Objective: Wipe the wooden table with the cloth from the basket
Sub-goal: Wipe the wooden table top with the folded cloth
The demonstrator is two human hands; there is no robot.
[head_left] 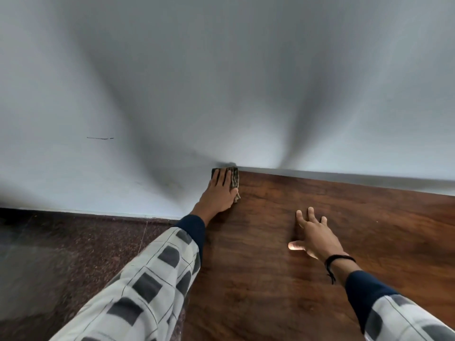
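Now | left hand (218,193) pressing cloth (235,177), fingers straight (far corner) | right hand (317,236) splayed, empty, on table (320,291)

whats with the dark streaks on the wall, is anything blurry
Head view: the streaks fanning up the wall are soft shadows, stretched by wide-angle distortion; the near left sleeve is slightly blurred; the left hand on the cloth looks fairly sharp.

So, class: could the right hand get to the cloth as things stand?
Probably yes. The right hand rests flat on the table with only bare wood between it and the cloth. The left hand covers most of the cloth, though, leaving just its right edge free.
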